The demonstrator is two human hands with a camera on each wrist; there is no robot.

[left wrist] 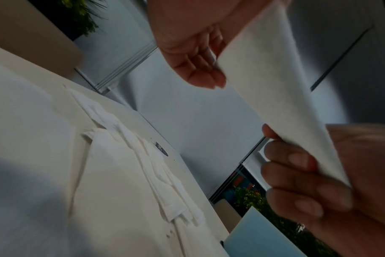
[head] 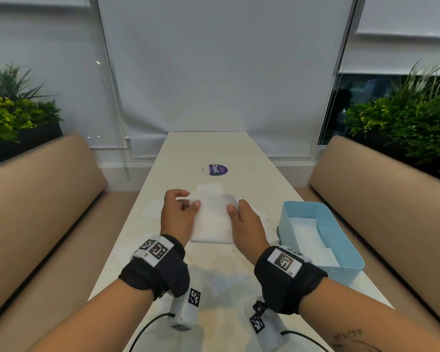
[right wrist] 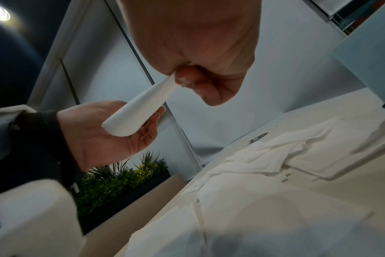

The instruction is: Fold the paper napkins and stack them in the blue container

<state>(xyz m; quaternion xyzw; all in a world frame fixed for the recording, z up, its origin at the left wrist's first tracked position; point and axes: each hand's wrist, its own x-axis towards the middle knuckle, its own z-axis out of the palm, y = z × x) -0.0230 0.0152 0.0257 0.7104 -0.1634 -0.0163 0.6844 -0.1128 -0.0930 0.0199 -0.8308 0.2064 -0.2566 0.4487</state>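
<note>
A white paper napkin (head: pixel 212 222) hangs folded above the white table (head: pixel 214 148), held between both hands. My left hand (head: pixel 191 199) pinches its upper left edge with thumb and fingers. My right hand (head: pixel 235 205) pinches the upper right edge; in the right wrist view the napkin (right wrist: pixel 134 118) runs from the right hand (right wrist: pixel 187 81) down into the left palm (right wrist: pixel 112 139). The left wrist view shows the sheet (left wrist: pixel 275 87) stretched between the two hands. The blue container (head: pixel 346 240) stands at the right with folded napkins (head: pixel 305 232) lying inside.
Several loose unfolded napkins (head: pixel 208 189) lie spread on the table beyond and beneath my hands, some toward the left (head: pixel 153 209). A purple round sticker (head: pixel 217 170) sits further back. Tan benches (head: pixel 48 199) flank the table, with planters behind them.
</note>
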